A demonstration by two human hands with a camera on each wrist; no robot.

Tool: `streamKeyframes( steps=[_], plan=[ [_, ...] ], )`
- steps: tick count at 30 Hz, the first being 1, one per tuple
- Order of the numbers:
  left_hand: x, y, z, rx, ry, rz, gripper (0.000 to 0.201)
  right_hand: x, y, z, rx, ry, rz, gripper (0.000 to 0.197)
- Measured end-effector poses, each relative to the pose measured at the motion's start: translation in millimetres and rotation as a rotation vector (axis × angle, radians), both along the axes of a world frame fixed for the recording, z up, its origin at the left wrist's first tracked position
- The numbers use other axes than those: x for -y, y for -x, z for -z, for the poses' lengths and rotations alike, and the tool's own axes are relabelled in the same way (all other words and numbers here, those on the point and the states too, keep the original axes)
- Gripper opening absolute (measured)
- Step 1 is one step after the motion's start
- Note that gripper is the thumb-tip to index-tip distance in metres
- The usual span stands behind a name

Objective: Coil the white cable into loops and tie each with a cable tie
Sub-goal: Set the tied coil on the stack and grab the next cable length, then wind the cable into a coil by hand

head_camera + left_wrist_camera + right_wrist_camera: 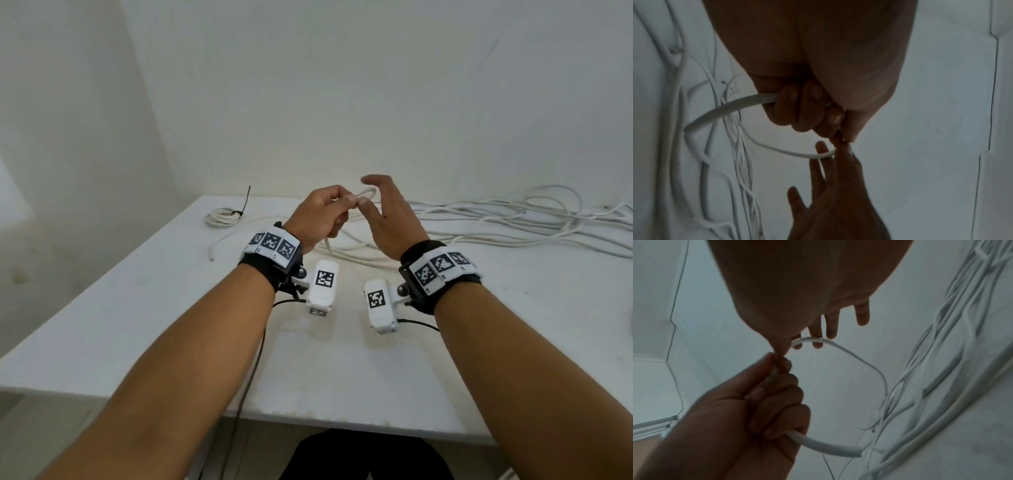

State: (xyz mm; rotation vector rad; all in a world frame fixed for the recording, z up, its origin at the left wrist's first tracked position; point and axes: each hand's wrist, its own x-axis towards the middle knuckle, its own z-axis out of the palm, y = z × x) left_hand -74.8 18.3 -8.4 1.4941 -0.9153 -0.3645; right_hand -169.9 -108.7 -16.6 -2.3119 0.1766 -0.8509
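My left hand (323, 214) is raised above the white table (171, 325) and grips the white cable (369, 194). Its curled fingers (797, 112) hold the cut end (830, 448), and its thumb and forefinger pinch the cable again higher up, which forms one small loop (863, 363). My right hand (385, 209) faces the left one with straight, spread fingers (831, 328). The loop lies across two of those fingers, and the right thumb tip touches the left fingertips. A finished coil (222, 217) with a black cable tie (244, 205) lies at the back left.
A long tangle of loose white cable (513, 221) covers the back right of the table and runs behind my hands. Another loose cable end (219, 245) curves near the finished coil. Walls close the back and the left side.
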Motion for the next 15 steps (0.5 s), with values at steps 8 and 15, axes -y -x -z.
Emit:
streamKeyframes(
  steps=[8, 15],
  plan=[
    [29, 18, 6, -0.219, -0.015, 0.088, 0.038, 50, 11, 3, 0.219, -0.171, 0.110, 0.017],
    [29, 22, 26, -0.430, -0.008, 0.196, 0.034, 62, 1, 9, 0.330, -0.325, 0.205, 0.018]
  ],
)
